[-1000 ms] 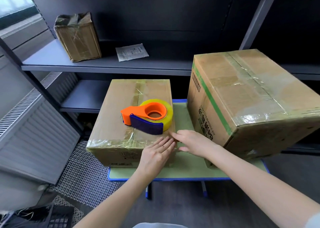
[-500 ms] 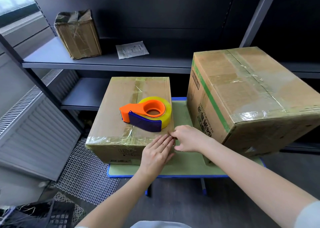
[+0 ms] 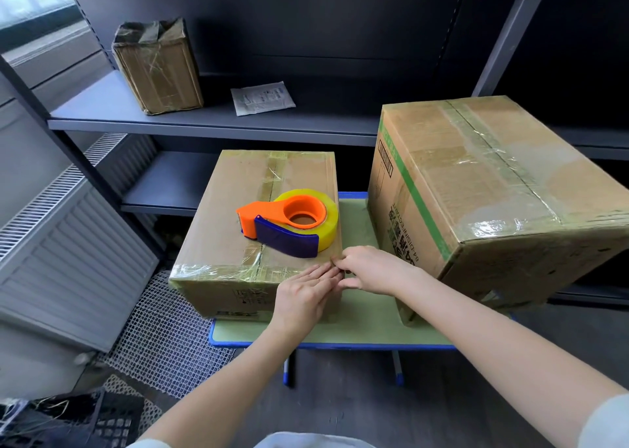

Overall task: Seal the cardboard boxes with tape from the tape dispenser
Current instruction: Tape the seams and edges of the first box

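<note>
Not much moved here, it's pretty much all the right hand (image 3: pixel 371 270). A second ago it lay flat with the fingers stretched out toward the near right corner of the small box (image 3: pixel 238 236). Half a second ago they'd started curling in. Now they're properly bunched up, fingertips (image 3: pixel 335 263) and thumb pinching at that corner edge, though I can't make out whether there's any tape between them. The left hand (image 3: pixel 303 297) has crept up the box front a touch, fingers flat, so its tips now meet the right hand's at the corner rather than sitting just below them.
</note>
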Demonstrator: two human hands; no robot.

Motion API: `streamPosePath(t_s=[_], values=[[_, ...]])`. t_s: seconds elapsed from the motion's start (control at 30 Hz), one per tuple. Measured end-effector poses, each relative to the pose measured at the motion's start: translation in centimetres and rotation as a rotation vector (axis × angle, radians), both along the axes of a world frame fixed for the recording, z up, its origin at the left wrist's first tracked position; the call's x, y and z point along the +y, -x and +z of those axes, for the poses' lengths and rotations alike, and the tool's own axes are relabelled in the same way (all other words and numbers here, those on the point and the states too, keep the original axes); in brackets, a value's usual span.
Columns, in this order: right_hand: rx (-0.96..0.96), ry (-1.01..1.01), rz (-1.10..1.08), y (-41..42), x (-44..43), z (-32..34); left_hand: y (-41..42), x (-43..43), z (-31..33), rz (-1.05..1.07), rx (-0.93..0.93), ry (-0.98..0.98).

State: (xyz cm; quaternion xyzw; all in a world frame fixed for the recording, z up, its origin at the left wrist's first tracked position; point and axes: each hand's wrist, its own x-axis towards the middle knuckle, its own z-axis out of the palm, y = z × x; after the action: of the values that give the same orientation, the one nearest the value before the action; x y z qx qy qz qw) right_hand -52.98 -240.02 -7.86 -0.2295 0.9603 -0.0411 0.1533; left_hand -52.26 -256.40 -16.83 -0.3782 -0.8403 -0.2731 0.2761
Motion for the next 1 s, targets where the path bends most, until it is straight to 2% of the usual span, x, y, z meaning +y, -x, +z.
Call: streamPosePath(t_s=[0.3,0.63,1.0], values=[[-0.002,0.053,-0.015,0.1,0.1,-0.2,-0.1,-0.8,1.1,-0.079,-0.100,0.093],[0.006,0.059,-0.047,-0.1,0.1,-0.6,-0.7,0.0,0.6,0.011,-0.167,0.053],[-0.029,0.095,-0.112,-1.2,-0.1,-0.6,-1.5,-0.4,1.6,-0.008,-0.207,0.192]])
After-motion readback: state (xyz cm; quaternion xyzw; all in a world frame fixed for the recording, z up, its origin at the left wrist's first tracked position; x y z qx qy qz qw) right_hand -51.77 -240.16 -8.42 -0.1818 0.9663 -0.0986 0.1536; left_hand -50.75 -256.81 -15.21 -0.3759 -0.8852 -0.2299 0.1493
